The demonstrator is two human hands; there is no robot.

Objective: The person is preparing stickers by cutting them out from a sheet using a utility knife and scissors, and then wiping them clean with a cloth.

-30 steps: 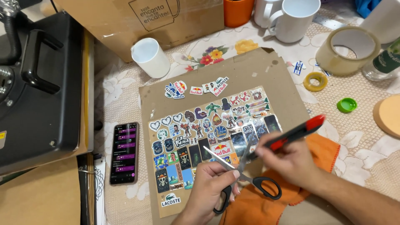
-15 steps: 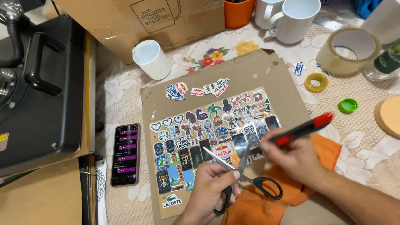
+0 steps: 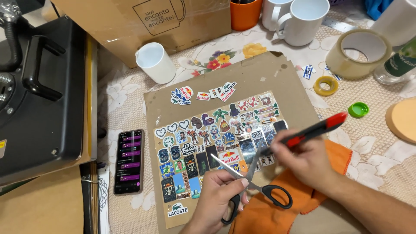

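My left hand (image 3: 215, 198) grips the black handles of open scissors (image 3: 242, 175), whose blades point up-left over a clear sheet of colourful stickers (image 3: 216, 143). That sheet lies on a brown cardboard panel (image 3: 260, 82). My right hand (image 3: 305, 160) holds a red and black utility knife (image 3: 318, 129), its tip down at the sheet's right edge, close to the scissor blades. Several cut-out stickers (image 3: 201, 93) rest loose on the cardboard above the sheet. An orange cloth (image 3: 277, 212) lies under my hands.
A black heat press (image 3: 41, 91) fills the left side, with a phone (image 3: 128, 161) beside it. A white mug (image 3: 155, 62) stands near a cardboard box (image 3: 130, 21). More mugs (image 3: 303, 19), tape rolls (image 3: 357, 52), a green cap (image 3: 358, 109) and a cork disc (image 3: 403, 119) sit at right.
My right hand has raised the knife's red end slightly and shifted a little right. The scissors have stayed nearly still over the sticker sheet.
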